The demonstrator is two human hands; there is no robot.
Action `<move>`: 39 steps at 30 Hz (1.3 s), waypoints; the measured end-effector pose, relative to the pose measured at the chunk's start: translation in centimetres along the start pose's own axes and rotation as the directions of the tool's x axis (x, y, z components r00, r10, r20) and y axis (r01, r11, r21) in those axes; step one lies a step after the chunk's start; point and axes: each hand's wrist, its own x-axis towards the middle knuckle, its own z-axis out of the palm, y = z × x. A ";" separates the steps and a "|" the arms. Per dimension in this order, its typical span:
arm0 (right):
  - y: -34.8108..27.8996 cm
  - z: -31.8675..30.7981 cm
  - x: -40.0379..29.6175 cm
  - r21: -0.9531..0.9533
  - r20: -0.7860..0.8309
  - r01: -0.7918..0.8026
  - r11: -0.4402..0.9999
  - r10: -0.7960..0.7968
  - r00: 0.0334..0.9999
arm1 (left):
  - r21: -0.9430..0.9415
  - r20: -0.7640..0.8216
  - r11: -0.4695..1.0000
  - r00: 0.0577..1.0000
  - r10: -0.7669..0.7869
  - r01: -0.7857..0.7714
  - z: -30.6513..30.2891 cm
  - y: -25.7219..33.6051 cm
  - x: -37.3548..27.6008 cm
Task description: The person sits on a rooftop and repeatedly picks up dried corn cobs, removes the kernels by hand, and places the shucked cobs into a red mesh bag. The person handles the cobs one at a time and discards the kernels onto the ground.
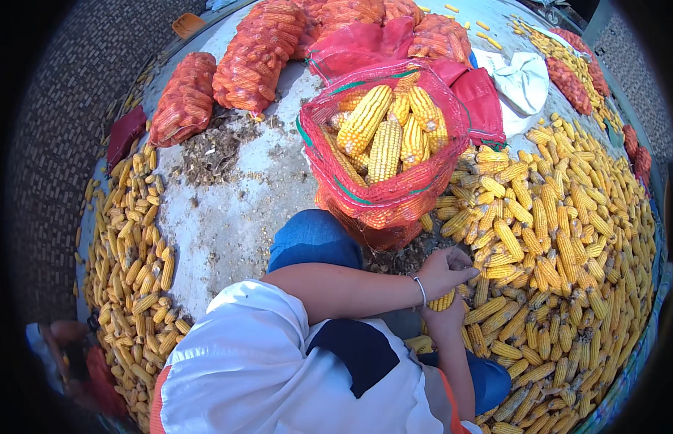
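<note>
My left hand (449,267), with a bracelet at the wrist, reaches across my body to the near edge of the corn pile (559,260). Its fingers are curled, and what lies beneath the palm is hidden. Just below that wrist, my right hand (446,320) is closed around a yellow corn cob (441,301), partly covered by the left forearm. In front of my knees stands a red mesh sack (385,211), its mouth wide and filled with husked cobs (386,149) up to near the rim.
Filled mesh sacks (260,54) stand at the back, and another sack (184,100) leans at the left. More cobs (136,260) lie along the left side. A white sack (518,81) rests behind the pile. Another person (60,352) is partly visible at lower left.
</note>
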 end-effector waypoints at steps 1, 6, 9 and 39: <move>-0.1 0.6 0.1 -0.029 -0.043 0.016 0.999 -0.017 0.999 | 0.081 0.002 0.997 1.000 -0.014 0.014 -0.3 0.4 0.3; 0.2 1.3 0.7 -0.266 -0.146 0.134 0.955 -0.177 0.973 | 0.200 0.023 0.973 0.993 -0.118 0.112 -1.1 1.1 2.0; 2.6 1.3 1.0 -0.421 -0.119 0.379 0.824 -0.465 0.878 | 0.187 0.004 0.955 0.972 -0.234 0.229 -1.6 0.4 2.3; 4.6 -2.1 1.9 -0.160 0.072 0.179 0.971 -0.170 0.983 | 0.731 0.492 0.572 0.868 -0.065 -0.372 -4.4 1.2 1.1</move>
